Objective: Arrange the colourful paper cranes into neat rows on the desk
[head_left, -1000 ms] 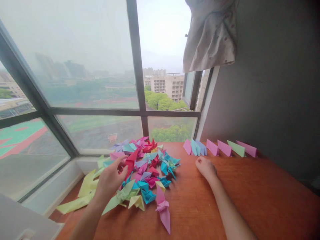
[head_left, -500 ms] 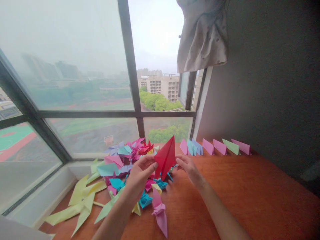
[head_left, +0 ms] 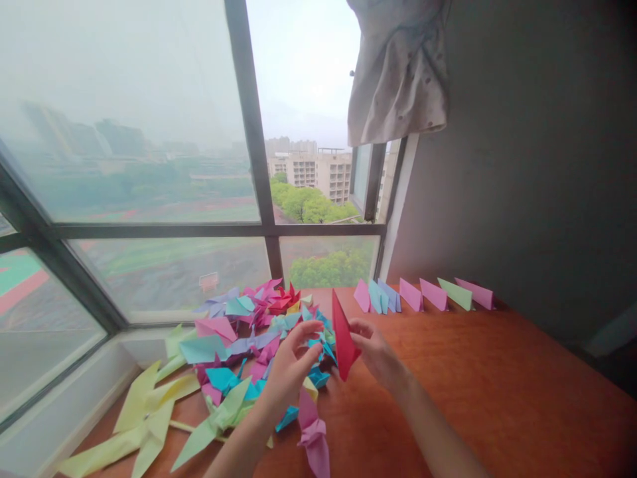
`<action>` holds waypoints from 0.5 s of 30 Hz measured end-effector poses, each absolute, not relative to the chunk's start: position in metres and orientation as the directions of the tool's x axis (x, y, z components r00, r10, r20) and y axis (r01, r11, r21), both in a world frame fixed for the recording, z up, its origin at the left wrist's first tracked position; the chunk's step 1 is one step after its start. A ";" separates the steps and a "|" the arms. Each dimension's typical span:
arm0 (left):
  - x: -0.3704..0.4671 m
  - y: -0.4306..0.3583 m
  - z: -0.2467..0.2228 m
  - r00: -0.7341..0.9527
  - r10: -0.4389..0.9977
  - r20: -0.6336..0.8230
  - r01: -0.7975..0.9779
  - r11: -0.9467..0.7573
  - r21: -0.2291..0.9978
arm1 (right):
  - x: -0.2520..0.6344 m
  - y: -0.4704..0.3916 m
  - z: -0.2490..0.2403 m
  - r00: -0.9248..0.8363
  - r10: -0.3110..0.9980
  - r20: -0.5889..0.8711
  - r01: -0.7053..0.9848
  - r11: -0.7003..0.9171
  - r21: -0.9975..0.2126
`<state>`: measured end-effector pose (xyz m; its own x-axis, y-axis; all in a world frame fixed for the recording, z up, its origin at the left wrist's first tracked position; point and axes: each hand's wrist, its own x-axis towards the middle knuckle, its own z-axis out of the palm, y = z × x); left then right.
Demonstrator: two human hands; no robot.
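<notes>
A folded red paper piece (head_left: 343, 338), pointed at its upper end, is held above the wooden table by my right hand (head_left: 377, 350), whose thumb and fingers pinch its right side. Just left of the red paper is my left hand (head_left: 294, 358), its thumb and fingers apart and nothing between them. Behind and below my left hand lies a pile of folded paper figures in purple, blue, pink and green. A pink paper crane (head_left: 313, 433) rests on the table near my left forearm.
Several folded paper pieces (head_left: 411, 295) stand in a row along the table's back right. A yellow paper pinwheel (head_left: 149, 418) lies at the front left. Windows rise behind the wooden table (head_left: 448, 372), a dark wall stands right, and grey cloth (head_left: 401, 79) hangs above.
My left hand has let go of the red paper. The paper has turned to a narrower side view and moved slightly lower, still in my right hand.
</notes>
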<state>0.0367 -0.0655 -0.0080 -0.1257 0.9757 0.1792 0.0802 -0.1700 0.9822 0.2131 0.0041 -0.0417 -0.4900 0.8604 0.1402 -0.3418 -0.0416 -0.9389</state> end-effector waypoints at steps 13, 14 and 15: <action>0.012 -0.056 -0.015 -0.068 0.966 0.248 0.175 -0.234 0.956 | 0.218 -0.001 -0.036 -0.423 0.585 0.692 0.404 0.805 -0.434; 0.012 -0.056 -0.015 -0.057 0.968 0.246 0.195 -0.231 0.953 | 0.217 -0.003 -0.036 -0.442 0.563 0.699 0.421 0.818 -0.392; 0.011 -0.056 -0.016 -0.046 0.969 0.244 0.215 -0.229 0.949 | 0.216 -0.004 -0.036 -0.459 0.543 0.704 0.431 0.828 -0.358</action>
